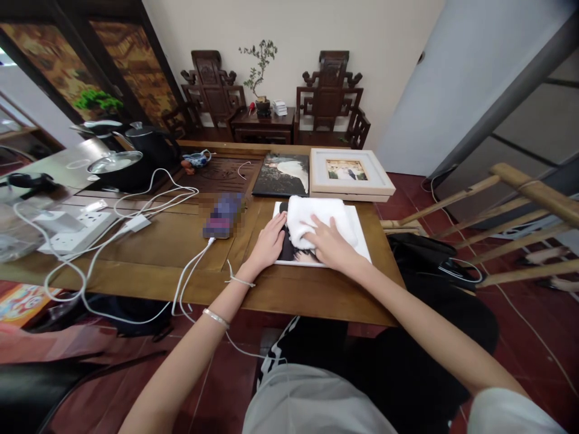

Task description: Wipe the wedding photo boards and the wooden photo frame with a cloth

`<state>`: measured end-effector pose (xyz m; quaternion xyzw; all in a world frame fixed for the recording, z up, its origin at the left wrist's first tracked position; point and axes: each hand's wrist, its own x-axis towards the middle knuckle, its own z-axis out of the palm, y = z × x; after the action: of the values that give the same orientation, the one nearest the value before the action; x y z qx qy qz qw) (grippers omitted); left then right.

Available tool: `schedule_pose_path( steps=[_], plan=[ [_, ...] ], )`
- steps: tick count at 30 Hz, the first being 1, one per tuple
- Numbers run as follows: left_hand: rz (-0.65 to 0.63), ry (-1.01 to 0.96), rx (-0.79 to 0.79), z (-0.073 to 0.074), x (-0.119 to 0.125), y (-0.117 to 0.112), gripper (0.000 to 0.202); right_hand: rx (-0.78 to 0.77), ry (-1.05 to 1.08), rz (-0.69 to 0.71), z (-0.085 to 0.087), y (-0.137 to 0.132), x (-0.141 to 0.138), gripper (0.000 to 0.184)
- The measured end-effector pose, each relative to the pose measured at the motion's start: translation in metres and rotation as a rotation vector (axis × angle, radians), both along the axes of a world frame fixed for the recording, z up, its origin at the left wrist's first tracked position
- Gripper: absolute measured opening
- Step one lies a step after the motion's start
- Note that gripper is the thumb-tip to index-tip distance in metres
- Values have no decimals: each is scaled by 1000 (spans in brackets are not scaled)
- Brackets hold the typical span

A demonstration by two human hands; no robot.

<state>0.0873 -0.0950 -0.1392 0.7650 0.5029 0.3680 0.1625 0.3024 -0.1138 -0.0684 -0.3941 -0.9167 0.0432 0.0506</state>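
Observation:
A photo panel with a white border [362,232] lies flat near the front right of the wooden table, its picture mostly covered. Over its upper part is a folded white cloth [298,211]. My right hand [332,244] presses down on that cloth with its fingers spread apart. At the panel's left edge rests my left hand [270,240], fingers stretched out and touching the dark side of the picture. Behind the panel lie a dark photo panel [278,175] showing a white gown and a pale-framed picture [380,175] stacked on another frame.
A phone [222,216] on a white cable lies left of my hands. Further left are a power strip [79,232], tangled cables, a black pot [120,172] and a kettle [151,144]. A bamboo chair [520,181] stands at right. Carved chairs [330,90] line the wall.

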Motion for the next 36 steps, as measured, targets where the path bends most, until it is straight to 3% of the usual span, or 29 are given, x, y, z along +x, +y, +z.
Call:
schedule_pose_path(
  steps=[3,6,9,12,17,20,23,26,30,33,36],
  plan=[
    [7,-11,-12,-1,1,0,51,-44,4,43,3,-43,15,65],
    [0,-21,-20,0,1,-1,50,-165,12,107,16,-83,30,68],
    [-11,-27,-27,2,0,-1,50,-318,32,128,31,-105,44,74],
    [-12,-30,-34,3,0,-3,50,-341,100,94,34,-95,55,74],
    [-4,-46,-24,3,1,-3,49,-225,202,17,24,-31,62,65],
    [-1,-67,-17,3,2,-3,48,-160,201,-82,18,5,49,58],
    [14,-107,-2,7,4,-5,46,-88,158,-179,12,21,22,62],
    [51,-203,57,16,4,-9,51,-36,104,-119,7,20,-10,67],
    [105,-338,142,25,4,-15,57,-39,43,134,4,1,-32,61],
    [122,-335,161,25,4,-15,57,-73,35,282,4,-19,-23,65],
    [95,-247,139,20,5,-13,54,-122,58,338,6,-39,1,69]
  ],
)
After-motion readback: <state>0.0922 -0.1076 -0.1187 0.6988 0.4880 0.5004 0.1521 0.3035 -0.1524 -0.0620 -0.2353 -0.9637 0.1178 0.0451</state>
